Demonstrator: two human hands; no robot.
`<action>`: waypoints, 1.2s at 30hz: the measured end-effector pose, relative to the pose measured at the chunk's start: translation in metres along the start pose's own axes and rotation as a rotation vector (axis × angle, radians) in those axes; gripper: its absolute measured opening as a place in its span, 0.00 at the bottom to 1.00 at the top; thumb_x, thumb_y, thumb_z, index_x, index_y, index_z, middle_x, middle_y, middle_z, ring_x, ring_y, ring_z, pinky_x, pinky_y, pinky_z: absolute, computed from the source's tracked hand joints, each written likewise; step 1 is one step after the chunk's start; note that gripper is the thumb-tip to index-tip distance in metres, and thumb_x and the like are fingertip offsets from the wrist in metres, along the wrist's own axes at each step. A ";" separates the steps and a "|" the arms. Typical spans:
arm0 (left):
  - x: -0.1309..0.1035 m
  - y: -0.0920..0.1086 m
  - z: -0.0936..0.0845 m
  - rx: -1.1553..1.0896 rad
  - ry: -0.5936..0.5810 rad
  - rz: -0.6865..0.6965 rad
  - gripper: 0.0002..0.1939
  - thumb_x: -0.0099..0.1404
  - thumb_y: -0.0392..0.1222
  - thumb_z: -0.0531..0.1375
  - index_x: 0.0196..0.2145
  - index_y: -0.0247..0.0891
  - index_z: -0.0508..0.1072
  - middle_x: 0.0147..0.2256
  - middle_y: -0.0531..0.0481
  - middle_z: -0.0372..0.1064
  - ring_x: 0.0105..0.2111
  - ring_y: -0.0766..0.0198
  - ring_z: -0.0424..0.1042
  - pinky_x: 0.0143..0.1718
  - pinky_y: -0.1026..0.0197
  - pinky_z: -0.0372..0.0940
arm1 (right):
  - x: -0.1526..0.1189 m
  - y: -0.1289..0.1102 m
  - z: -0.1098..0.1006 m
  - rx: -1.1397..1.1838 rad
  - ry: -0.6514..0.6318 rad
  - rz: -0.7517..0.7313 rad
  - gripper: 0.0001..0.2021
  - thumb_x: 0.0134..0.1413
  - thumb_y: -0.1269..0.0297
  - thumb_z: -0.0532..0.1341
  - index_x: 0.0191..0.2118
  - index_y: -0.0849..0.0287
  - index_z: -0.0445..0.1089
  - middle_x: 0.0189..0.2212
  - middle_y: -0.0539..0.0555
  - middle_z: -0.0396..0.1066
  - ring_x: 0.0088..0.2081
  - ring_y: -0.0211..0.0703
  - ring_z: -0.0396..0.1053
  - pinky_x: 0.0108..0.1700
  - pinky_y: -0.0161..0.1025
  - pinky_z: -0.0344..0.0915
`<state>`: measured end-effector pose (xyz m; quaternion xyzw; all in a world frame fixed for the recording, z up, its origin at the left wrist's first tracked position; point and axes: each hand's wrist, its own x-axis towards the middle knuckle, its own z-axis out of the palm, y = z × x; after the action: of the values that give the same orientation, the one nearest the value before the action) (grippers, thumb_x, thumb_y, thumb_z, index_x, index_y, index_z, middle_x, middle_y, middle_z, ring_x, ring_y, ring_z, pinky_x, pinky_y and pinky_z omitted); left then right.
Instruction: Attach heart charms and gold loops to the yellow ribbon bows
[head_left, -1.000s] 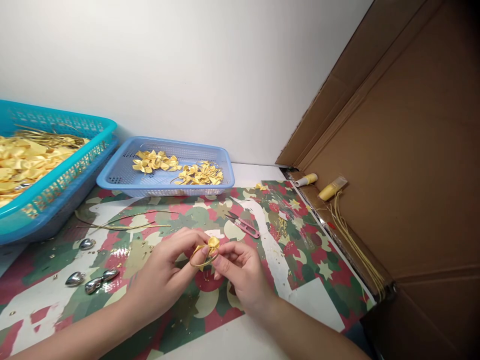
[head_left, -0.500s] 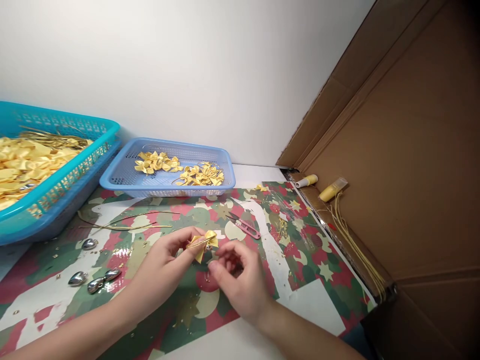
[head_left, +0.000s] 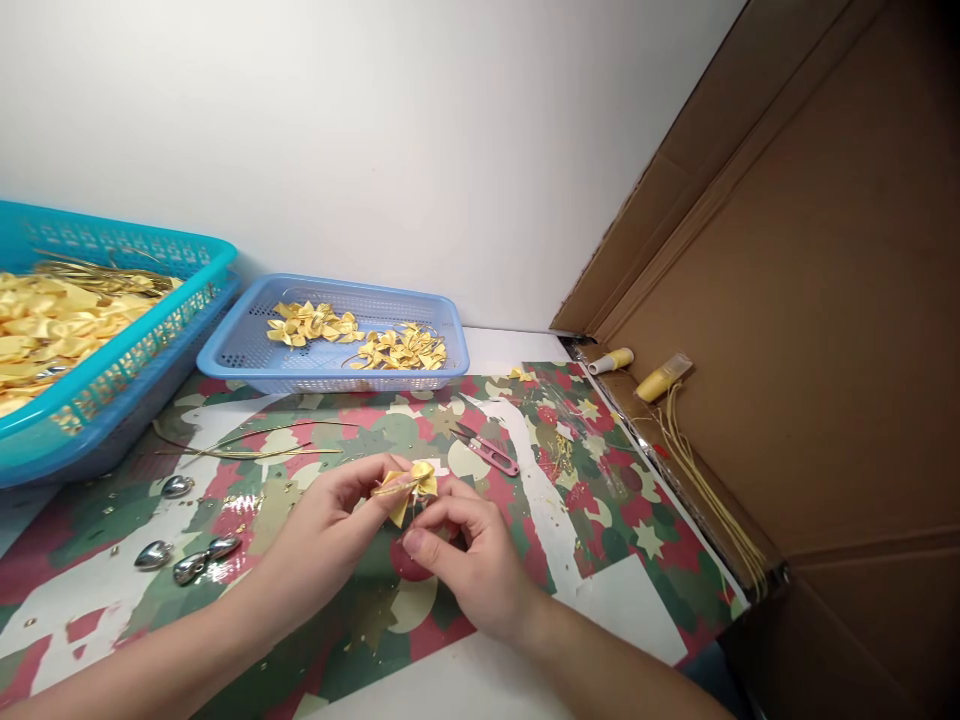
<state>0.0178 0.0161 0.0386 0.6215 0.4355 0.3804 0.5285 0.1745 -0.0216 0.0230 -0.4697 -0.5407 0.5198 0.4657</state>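
My left hand [head_left: 345,515] pinches a yellow ribbon bow [head_left: 421,482] with a gold cord across it, above the patterned table cover. Close below and to the right of the bow, my right hand [head_left: 469,555] has its thumb and index finger pressed together; whatever is between them is too small to make out. Pink thread snips [head_left: 491,453] lie just behind my right hand. Silver heart-shaped pieces [head_left: 154,555] rest on the table to the left, with loose gold cords [head_left: 262,455] behind them.
A teal basket [head_left: 217,260] full of yellow bows and gold cords stands at the left. The blue basket [head_left: 337,380] at the back holds more bows. Two yellow spools [head_left: 664,378] and hanging cords [head_left: 701,485] are by the cardboard wall [head_left: 810,300].
My right hand has moved left and closer to the bow, and its thumb and index finger have closed together. My left hand holds the bow as before.
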 end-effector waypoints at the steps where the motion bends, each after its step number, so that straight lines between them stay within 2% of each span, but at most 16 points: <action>1: 0.000 0.000 -0.001 0.033 0.005 0.010 0.16 0.66 0.52 0.57 0.26 0.41 0.72 0.27 0.53 0.67 0.28 0.63 0.65 0.29 0.65 0.62 | -0.001 -0.001 -0.001 -0.005 -0.014 -0.022 0.06 0.48 0.64 0.65 0.23 0.57 0.72 0.27 0.47 0.60 0.26 0.34 0.57 0.28 0.35 0.57; 4: 0.001 -0.001 -0.002 0.139 0.025 0.037 0.18 0.66 0.54 0.55 0.26 0.40 0.71 0.28 0.52 0.68 0.29 0.62 0.66 0.30 0.63 0.61 | -0.006 -0.006 -0.006 -0.021 -0.044 -0.113 0.06 0.49 0.65 0.65 0.23 0.56 0.72 0.28 0.47 0.58 0.28 0.35 0.58 0.32 0.36 0.59; 7: 0.001 -0.003 -0.004 0.194 0.022 0.037 0.19 0.67 0.55 0.54 0.26 0.40 0.70 0.27 0.52 0.68 0.28 0.61 0.66 0.30 0.62 0.61 | -0.010 -0.011 -0.011 0.000 -0.073 -0.226 0.06 0.51 0.64 0.65 0.25 0.55 0.73 0.31 0.49 0.60 0.35 0.38 0.63 0.40 0.39 0.63; 10: 0.001 -0.004 -0.004 0.195 0.002 0.026 0.19 0.67 0.55 0.53 0.26 0.40 0.70 0.26 0.52 0.68 0.28 0.61 0.66 0.30 0.62 0.61 | -0.011 -0.014 -0.016 0.027 -0.079 -0.318 0.07 0.53 0.61 0.65 0.26 0.54 0.75 0.40 0.52 0.65 0.41 0.41 0.65 0.47 0.43 0.63; 13: 0.002 -0.004 -0.004 0.163 -0.006 0.021 0.18 0.66 0.54 0.54 0.26 0.40 0.69 0.25 0.53 0.67 0.27 0.61 0.66 0.29 0.62 0.61 | -0.010 -0.017 -0.019 0.071 -0.121 -0.338 0.08 0.56 0.59 0.64 0.27 0.53 0.76 0.49 0.53 0.68 0.45 0.44 0.65 0.52 0.45 0.62; 15: 0.003 -0.002 -0.002 0.121 -0.018 0.013 0.17 0.65 0.52 0.56 0.24 0.40 0.68 0.24 0.53 0.66 0.26 0.62 0.65 0.28 0.63 0.60 | -0.009 -0.017 -0.020 0.161 -0.173 -0.314 0.09 0.58 0.59 0.63 0.29 0.52 0.76 0.47 0.53 0.72 0.45 0.45 0.67 0.52 0.46 0.63; 18: 0.003 0.000 -0.001 0.052 -0.046 -0.031 0.17 0.63 0.51 0.57 0.21 0.40 0.66 0.21 0.55 0.63 0.23 0.64 0.62 0.25 0.63 0.59 | -0.006 -0.015 -0.021 0.348 -0.212 -0.266 0.07 0.58 0.58 0.64 0.30 0.52 0.76 0.38 0.53 0.75 0.39 0.43 0.70 0.46 0.44 0.67; 20: 0.003 -0.001 0.000 0.021 -0.060 -0.067 0.18 0.63 0.51 0.57 0.20 0.40 0.65 0.20 0.55 0.62 0.22 0.64 0.61 0.25 0.63 0.58 | -0.003 -0.013 -0.022 0.445 -0.204 -0.244 0.09 0.59 0.57 0.62 0.32 0.52 0.77 0.33 0.53 0.74 0.36 0.43 0.71 0.42 0.42 0.68; 23: 0.003 -0.005 0.000 0.001 -0.081 -0.100 0.18 0.62 0.50 0.57 0.19 0.40 0.64 0.20 0.54 0.62 0.23 0.64 0.60 0.25 0.63 0.58 | -0.001 -0.012 -0.023 0.528 -0.174 -0.212 0.16 0.63 0.54 0.56 0.33 0.55 0.78 0.31 0.54 0.73 0.35 0.41 0.71 0.39 0.39 0.67; 28: 0.003 -0.008 -0.001 0.051 -0.095 -0.126 0.18 0.63 0.52 0.56 0.21 0.39 0.68 0.21 0.54 0.61 0.24 0.64 0.60 0.25 0.63 0.57 | -0.001 -0.011 -0.025 0.493 -0.016 -0.156 0.04 0.61 0.61 0.63 0.40 0.51 0.72 0.28 0.47 0.74 0.33 0.36 0.71 0.41 0.36 0.68; 30: 0.004 -0.008 -0.001 0.062 -0.098 -0.137 0.18 0.63 0.53 0.55 0.21 0.39 0.68 0.21 0.54 0.61 0.24 0.64 0.60 0.25 0.63 0.57 | 0.000 -0.012 -0.025 0.472 0.038 -0.131 0.08 0.60 0.59 0.64 0.44 0.51 0.68 0.27 0.46 0.74 0.33 0.36 0.72 0.42 0.36 0.68; 33: 0.005 -0.006 -0.001 0.057 -0.094 -0.140 0.18 0.62 0.52 0.56 0.20 0.39 0.66 0.21 0.55 0.60 0.23 0.64 0.59 0.25 0.63 0.56 | 0.003 -0.015 -0.027 0.498 0.071 -0.006 0.19 0.56 0.57 0.67 0.50 0.53 0.65 0.29 0.47 0.76 0.33 0.37 0.73 0.41 0.36 0.70; 36: 0.005 -0.006 -0.002 0.065 -0.087 -0.143 0.17 0.62 0.51 0.56 0.20 0.40 0.67 0.21 0.54 0.61 0.23 0.64 0.60 0.25 0.63 0.57 | 0.007 -0.018 -0.031 0.555 0.064 0.134 0.20 0.50 0.55 0.71 0.46 0.56 0.68 0.29 0.49 0.76 0.33 0.37 0.74 0.42 0.36 0.71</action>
<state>0.0172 0.0218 0.0327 0.6219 0.4674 0.2999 0.5522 0.2035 -0.0113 0.0423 -0.3752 -0.3305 0.6625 0.5577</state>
